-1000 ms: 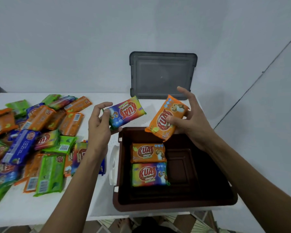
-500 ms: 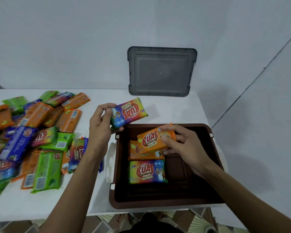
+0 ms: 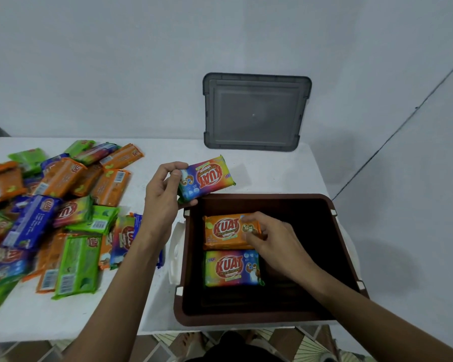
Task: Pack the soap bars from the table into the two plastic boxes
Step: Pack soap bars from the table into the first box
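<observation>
A brown plastic box (image 3: 309, 205) stands open at the table's front right. Inside it lies an orange soap bar (image 3: 225, 231) stacked on another orange one, with a rainbow soap bar (image 3: 232, 269) just in front. My right hand (image 3: 270, 244) is down in the box, its fingers curled on the right end of the top orange bar. My left hand (image 3: 162, 194) holds a second rainbow soap bar (image 3: 207, 177) above the box's back left corner. A pile of soap bars (image 3: 53, 215) in orange, green, blue and rainbow wrappers covers the left of the table.
A grey lid (image 3: 256, 112) leans upright against the wall at the table's back. The white table (image 3: 152, 304) ends just in front of the box. A white lid (image 3: 173, 257) pokes out under the box's left side. Floor shows below.
My right hand has brought the orange bar down into the box onto the orange bar lying there. My left hand keeps its rainbow bar near the box's corner.
</observation>
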The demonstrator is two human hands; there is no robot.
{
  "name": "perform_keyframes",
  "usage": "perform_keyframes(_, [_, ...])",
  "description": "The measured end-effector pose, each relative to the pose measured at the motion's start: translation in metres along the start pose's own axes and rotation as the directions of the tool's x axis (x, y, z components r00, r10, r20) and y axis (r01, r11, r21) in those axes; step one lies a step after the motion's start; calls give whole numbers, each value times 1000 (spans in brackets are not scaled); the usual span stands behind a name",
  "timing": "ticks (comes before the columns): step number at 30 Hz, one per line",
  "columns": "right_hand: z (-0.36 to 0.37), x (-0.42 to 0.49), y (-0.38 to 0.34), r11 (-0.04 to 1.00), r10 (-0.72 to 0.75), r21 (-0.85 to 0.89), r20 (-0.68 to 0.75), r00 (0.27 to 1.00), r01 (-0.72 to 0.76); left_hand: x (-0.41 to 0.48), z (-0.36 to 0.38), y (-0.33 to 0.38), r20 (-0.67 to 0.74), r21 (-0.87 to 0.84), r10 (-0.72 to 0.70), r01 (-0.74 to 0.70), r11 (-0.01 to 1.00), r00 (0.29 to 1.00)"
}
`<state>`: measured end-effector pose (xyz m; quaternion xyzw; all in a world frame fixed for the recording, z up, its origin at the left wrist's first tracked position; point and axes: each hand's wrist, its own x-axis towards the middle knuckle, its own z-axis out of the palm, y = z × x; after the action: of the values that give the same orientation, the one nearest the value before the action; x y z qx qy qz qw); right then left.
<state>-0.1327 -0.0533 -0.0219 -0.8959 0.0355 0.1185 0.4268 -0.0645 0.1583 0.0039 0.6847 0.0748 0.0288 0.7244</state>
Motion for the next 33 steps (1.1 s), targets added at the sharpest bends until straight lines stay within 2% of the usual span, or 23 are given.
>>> perform_keyframes(3, [2,1,-1,989,-51,-144,-54,997,43,0,0,1,10,9,-3,3,1000,1000])
perform_keyframes(8, [-2,4,3,971,-86,-231,-83,993,65,-2,-2,4,46,32,8,-10,999,999])
perform_keyframes(11, [-10,6,0,950,-174,-289,-180,968,117,-5,-3,7,75,51,16,-20,999,997])
perform_keyframes(13, [-18,9,-7,953,-256,-226,-254,933,200,-7,-4,9,101,66,23,-30,997,995])
perform_keyframes(16, [-32,14,-22,949,-277,62,-297,914,308,-11,-6,11,142,88,26,-39,995,989])
perform_keyframes(18, [-38,18,-34,914,-261,251,-231,937,317,-12,-5,13,175,93,13,-30,995,984])
perform_keyframes(20, [-41,19,-45,866,-216,442,-94,972,235,-14,-4,17,223,107,-1,-24,994,975])
perform_keyframes(22, [-43,19,-52,830,-189,539,31,981,143,-15,-3,20,274,136,-13,-25,990,962])
perform_keyframes(28, [-44,18,-54,860,-165,510,239,957,21,-19,-2,23,333,145,-25,-25,989,942])
perform_keyframes(33, [-39,9,-50,866,-111,495,318,942,-65,-20,-4,22,378,53,13,-36,998,926])
